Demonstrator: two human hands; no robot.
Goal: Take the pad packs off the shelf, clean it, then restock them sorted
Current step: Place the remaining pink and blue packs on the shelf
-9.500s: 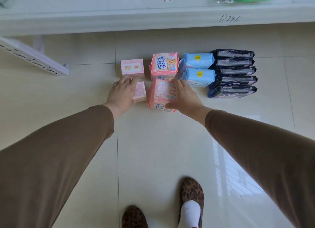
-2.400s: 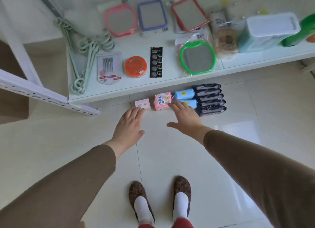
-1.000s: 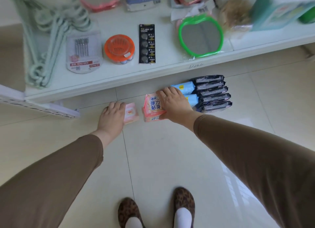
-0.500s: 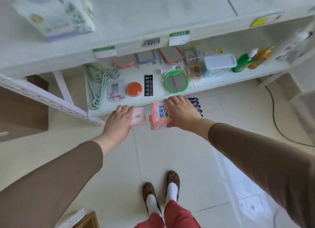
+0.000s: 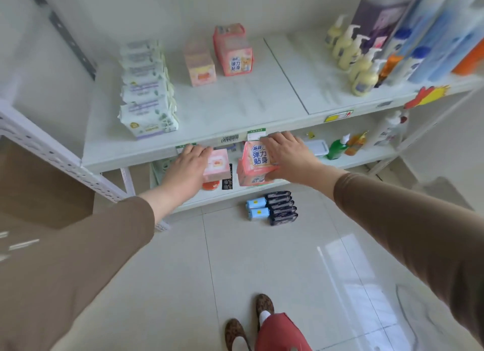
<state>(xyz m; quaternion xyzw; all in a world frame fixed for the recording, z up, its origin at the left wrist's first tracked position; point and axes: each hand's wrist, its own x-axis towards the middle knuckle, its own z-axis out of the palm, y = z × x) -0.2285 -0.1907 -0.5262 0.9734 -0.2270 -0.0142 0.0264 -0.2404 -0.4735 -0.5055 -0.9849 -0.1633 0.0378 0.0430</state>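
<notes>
- Your left hand (image 5: 187,167) has its fingers curled over the small pink pack (image 5: 216,164), held in the air just in front of the shelf edge (image 5: 146,155). The grip is on one end only, so the pack could tip out as you lift it over the lip; I'd judge a firmer wrap would help.
- The same pack could catch on the shelf edge, since it sits level with that lip.
- Your right hand (image 5: 285,154) clamps the larger pink pack (image 5: 255,165) from above and the side, fingers wrapped round it. It looks like two soft packs held together; if so, the lower one may slide free, being squeezed rather than supported.
- With both hands loaded, you have none free to steady the rows already standing on the shelf (image 5: 235,99). A nudge from either pack could topple them.
- Sorting could slip: the small pack belongs with the pale pink row (image 5: 200,67), the larger with the red-pink row (image 5: 234,54), and those rows stand just beside each other.
- The shelf, left to right, holds a row of white wipe packs (image 5: 146,99), the two pink rows, a bare middle stretch, then yellow pump bottles (image 5: 358,67) and tall bottles at the far right.
- On the floor (image 5: 262,259), blue packs (image 5: 256,207) and dark packs (image 5: 281,206) lie side by side, not yet restocked.
- The lower shelf holds small goods, mostly hidden behind your hands.
</notes>
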